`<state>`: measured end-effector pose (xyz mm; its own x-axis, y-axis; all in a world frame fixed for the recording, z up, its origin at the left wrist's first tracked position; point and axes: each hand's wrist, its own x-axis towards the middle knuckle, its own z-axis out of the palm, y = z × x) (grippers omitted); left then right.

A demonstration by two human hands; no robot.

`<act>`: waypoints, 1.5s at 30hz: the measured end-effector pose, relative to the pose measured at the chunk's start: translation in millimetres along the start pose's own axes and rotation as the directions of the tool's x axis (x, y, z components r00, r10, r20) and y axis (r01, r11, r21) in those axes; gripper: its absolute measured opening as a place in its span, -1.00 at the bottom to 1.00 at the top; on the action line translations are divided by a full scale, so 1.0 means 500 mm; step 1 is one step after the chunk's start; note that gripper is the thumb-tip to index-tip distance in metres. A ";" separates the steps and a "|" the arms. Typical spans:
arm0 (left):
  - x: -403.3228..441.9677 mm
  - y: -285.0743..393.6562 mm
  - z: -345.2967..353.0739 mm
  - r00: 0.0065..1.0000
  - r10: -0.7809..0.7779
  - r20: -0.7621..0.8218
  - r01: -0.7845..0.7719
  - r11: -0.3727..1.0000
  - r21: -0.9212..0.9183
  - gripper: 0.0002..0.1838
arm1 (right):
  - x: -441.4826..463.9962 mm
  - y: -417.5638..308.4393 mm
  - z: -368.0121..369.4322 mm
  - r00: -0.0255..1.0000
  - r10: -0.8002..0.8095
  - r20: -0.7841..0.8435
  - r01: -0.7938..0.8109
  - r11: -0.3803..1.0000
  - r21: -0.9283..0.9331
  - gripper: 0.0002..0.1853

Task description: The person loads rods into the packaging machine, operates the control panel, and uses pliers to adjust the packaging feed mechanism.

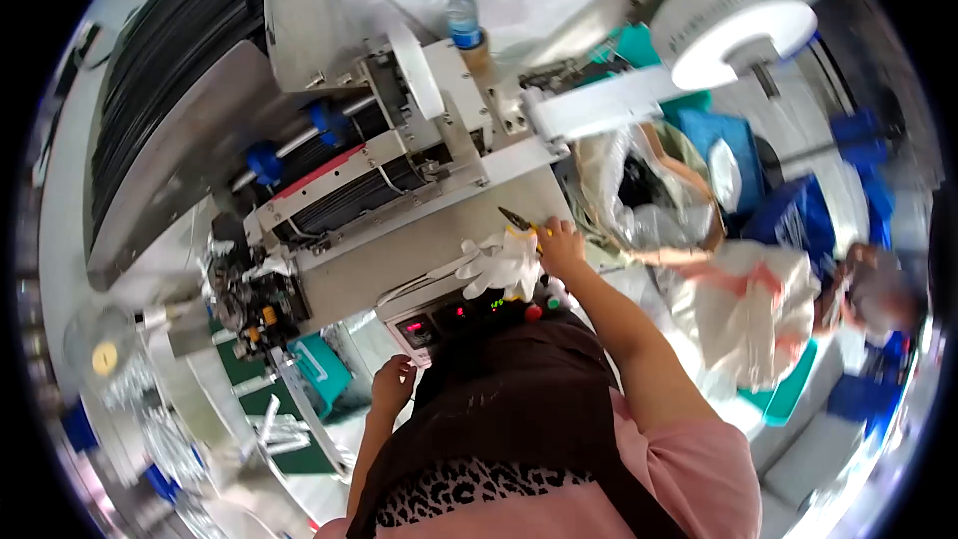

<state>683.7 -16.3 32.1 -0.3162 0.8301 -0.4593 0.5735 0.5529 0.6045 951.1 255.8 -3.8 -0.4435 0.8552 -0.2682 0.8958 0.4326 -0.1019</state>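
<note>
My right hand (563, 247) is closed around the yellow handles of a pair of pliers (515, 219), whose dark tip points to the upper left over the machine's metal table. Just left of that hand, a white glove (502, 265) lies across the top of a control box (419, 327) with lit digits and red and green buttons. My left hand (393, 385) is low beside the box's left corner, fingers loosely bent and apart, with nothing seen in them.
A machine (339, 185) with rollers and black strips stands ahead. At its right are a white reel (733, 35), an open sack (649, 185) and a white bag (753, 309). A water bottle (462, 18) stands behind. Another person (878, 289) is at far right.
</note>
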 end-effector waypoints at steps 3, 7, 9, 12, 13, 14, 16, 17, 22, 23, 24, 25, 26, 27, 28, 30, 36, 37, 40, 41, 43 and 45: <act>-0.021 0.054 0.081 0.991 -0.091 -0.094 0.091 0.996 -0.005 -0.77 | 0.033 0.021 0.011 0.987 -0.151 0.051 0.152 0.988 -0.012 -0.56; 0.006 0.186 0.161 0.994 -0.003 -0.105 -0.008 0.994 -0.108 -0.76 | 0.038 0.042 -0.003 0.957 -0.284 0.064 0.287 0.957 -0.046 -0.68; 0.029 0.236 0.190 0.989 0.036 -0.140 -0.052 0.992 -0.115 -0.75 | 0.042 0.063 0.010 0.946 -0.316 0.066 0.321 0.944 -0.076 -0.75; 0.064 0.304 0.187 0.977 0.162 -0.139 -0.176 0.980 -0.091 -0.73 | 0.051 0.089 -0.013 0.945 -0.307 0.112 0.304 0.952 0.047 -0.77; 0.070 0.332 0.174 0.972 0.175 -0.158 -0.191 0.977 -0.093 -0.73 | 0.064 0.099 -0.007 0.940 -0.323 0.112 0.320 0.946 0.048 -0.77; 0.081 0.352 0.169 0.966 0.192 -0.173 -0.210 0.973 -0.097 -0.74 | 0.082 0.114 0.002 0.932 -0.318 0.172 0.279 0.936 0.215 -0.78; 0.121 0.367 0.172 0.979 0.129 -0.160 -0.158 0.970 -0.182 -0.76 | 0.089 0.125 -0.012 0.922 -0.314 0.227 0.219 0.905 0.365 -0.77; 0.146 0.374 0.175 0.988 0.071 -0.139 -0.106 0.958 -0.265 -0.76 | 0.079 0.127 -0.032 0.946 -0.263 0.190 0.144 0.865 0.480 -0.75; 0.299 0.417 0.200 0.989 -0.129 -0.067 0.055 0.757 -0.651 -0.58 | 0.076 0.071 -0.059 0.935 -0.304 0.184 -0.031 0.447 0.894 -0.79; 0.306 0.442 0.193 0.983 -0.171 0.066 0.145 0.503 -0.852 -0.57 | 0.073 0.057 -0.084 0.923 -0.327 0.201 -0.071 0.370 0.926 -0.83; 0.316 0.460 0.170 0.975 -0.190 0.116 0.192 0.455 -0.870 -0.56 | 0.078 0.033 -0.104 0.922 -0.329 0.205 -0.070 0.377 0.924 -0.83; 0.321 0.480 0.141 0.965 -0.216 0.150 0.232 0.429 -0.873 -0.57 | 0.085 0.013 -0.119 0.923 -0.315 0.224 -0.113 0.334 0.936 -0.81; 0.328 0.490 0.119 0.952 -0.241 0.186 0.273 0.401 -0.874 -0.59 | 0.095 -0.001 -0.126 0.922 -0.299 0.244 -0.156 0.290 0.944 -0.78; 0.341 0.480 0.112 0.952 -0.241 0.189 0.274 0.394 -0.877 -0.59 | 0.105 -0.008 -0.128 0.916 -0.325 0.237 -0.137 0.301 0.944 -0.73; 0.355 0.463 0.106 0.957 -0.192 0.216 0.279 0.423 -0.862 -0.60 | 0.115 -0.016 -0.126 0.914 -0.326 0.240 -0.138 0.308 0.941 -0.73; 0.378 0.448 0.098 0.960 -0.142 0.241 0.279 0.444 -0.851 -0.62 | 0.138 -0.034 -0.119 0.916 -0.373 0.147 0.049 0.468 0.883 -0.70; 0.416 0.417 0.102 0.972 -0.205 0.116 0.199 0.451 -0.870 -0.66 | 0.163 -0.072 -0.126 0.924 -0.383 0.006 0.224 0.554 0.802 -0.71; 0.420 0.416 0.102 0.976 -0.197 0.096 0.175 0.434 -0.884 -0.67 | 0.166 -0.076 -0.124 0.923 -0.383 0.013 0.221 0.560 0.798 -0.71; 0.437 0.403 0.101 0.972 -0.201 0.124 0.198 0.405 -0.893 -0.67 | 0.176 -0.084 -0.122 0.921 -0.387 0.048 0.235 0.651 0.722 -0.62; 0.441 0.397 0.101 0.961 -0.216 0.172 0.247 0.395 -0.885 -0.67 | 0.171 -0.088 -0.121 0.924 -0.375 0.075 0.214 0.670 0.711 -0.61; 0.439 0.398 0.090 0.964 -0.198 0.175 0.243 0.405 -0.882 -0.67 | 0.172 -0.093 -0.125 0.928 -0.358 0.101 0.191 0.692 0.697 -0.60; 0.440 0.401 0.089 0.968 -0.180 0.178 0.239 0.417 -0.877 -0.67 | 0.174 -0.094 -0.131 0.942 -0.318 0.109 0.107 0.592 0.798 -0.56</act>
<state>762.7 273.8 23.6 -0.2746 0.6909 -0.6688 -0.4996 0.4918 0.7132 868.7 328.8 40.2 -0.6990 0.6370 -0.3251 0.5064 0.1199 -0.8540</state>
